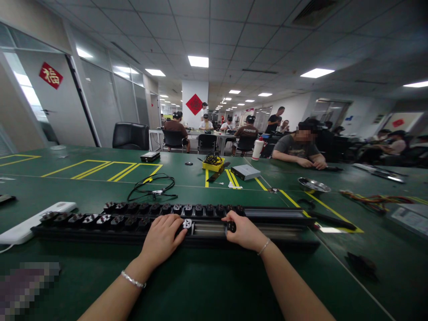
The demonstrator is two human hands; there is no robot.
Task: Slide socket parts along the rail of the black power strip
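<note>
Socket rail [277, 215], long axis left-right; left hand [163, 240] over white-faced module [187, 224], grip unclear; right hand [245, 232] pinches black module [230, 227].

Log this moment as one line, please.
left hand: fingertips on socket module | right hand: pinching black module | both over long black rail | green table; white power strip at left

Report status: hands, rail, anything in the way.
Left hand flat on black rail, fingers at a socket module. Right hand pinching black module. Cable behind, apart.
</note>
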